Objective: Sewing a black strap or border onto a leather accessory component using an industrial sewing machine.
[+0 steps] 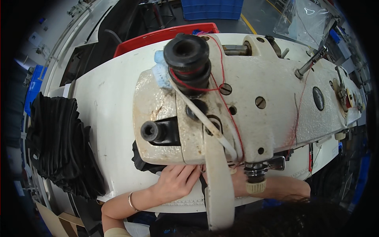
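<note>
Left hand [177,181]: fingers curled together at the sewing machine [244,106]; I can't tell what they grip
Right hand [239,183]: mostly hidden (machine's blocking me, ugh), can't tell finger state
Black cloth [143,163]: peeking from under the machine, near left hand

Passage: white tabletop [106,114] between black fabric stack [57,142] and sewing-machine head [272,122]. Obstacle: pale bar [219,189] beside left hand [177,182].

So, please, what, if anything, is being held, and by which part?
I can't tell: the left hand is by black fabric, fingertips hidden; the sewing machine mostly hides the right hand.
</note>
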Demonstrator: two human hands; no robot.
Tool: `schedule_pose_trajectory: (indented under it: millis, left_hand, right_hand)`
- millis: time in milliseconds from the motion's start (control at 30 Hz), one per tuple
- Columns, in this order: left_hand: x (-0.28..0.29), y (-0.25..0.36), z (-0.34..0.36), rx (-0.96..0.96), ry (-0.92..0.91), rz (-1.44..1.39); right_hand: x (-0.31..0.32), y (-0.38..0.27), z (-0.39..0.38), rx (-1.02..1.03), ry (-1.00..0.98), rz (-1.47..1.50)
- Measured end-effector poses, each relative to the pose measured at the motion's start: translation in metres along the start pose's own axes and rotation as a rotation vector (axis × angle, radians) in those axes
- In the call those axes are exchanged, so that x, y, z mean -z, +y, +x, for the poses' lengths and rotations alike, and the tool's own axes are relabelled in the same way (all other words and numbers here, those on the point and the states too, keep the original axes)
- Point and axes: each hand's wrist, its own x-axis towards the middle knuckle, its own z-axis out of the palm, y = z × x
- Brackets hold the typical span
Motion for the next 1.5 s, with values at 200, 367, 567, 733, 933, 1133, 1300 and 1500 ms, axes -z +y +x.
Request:
schedule_pose_trajectory:
  millis: [200, 367, 567, 733, 933, 1133, 1300, 1500]
  left_hand:
    - [-0.017, -0.021, 0.005, 0.109, -0.002, -0.155]
    - [0.014, -0.02, 0.021, 0.169, -0.066, 0.004]
    - [0.083, 0.037, -0.001, -0.149, -0.424, 0.224]
    - [0.076, 0.002, 0.028, -0.278, -0.623, -0.257]
    - [0.085, -0.021, 0.021, 0.165, -0.519, -0.076]
    - [0.044, 0.085, -0.071, 0.002, -0.237, 0.145]
    - [0.056, 0.088, -0.062, 0.238, 0.111, -0.131]
    - [0.062, 0.082, -0.068, 0.435, 0.198, -0.13]
  right_hand:
    - [-0.022, 0.01, 0.009, -0.235, 0.083, 0.28]
    - [-0.015, 0.014, 0.003, -0.156, 0.143, 0.166]
    - [0.025, -0.054, -0.008, -0.209, 0.107, 0.923]
    - [0.04, -0.096, -0.01, -0.95, 0.157, 1.912]
    - [0.035, -0.111, -0.008, -0.968, 0.167, 1.721]
    - [0.046, -0.117, -0.01, -0.816, 0.008, 1.345]
    - [0.065, -0.12, -0.014, -0.406, 0.047, 0.557]
    - [0.056, -0.124, -0.019, -0.349, 0.092, 0.163]
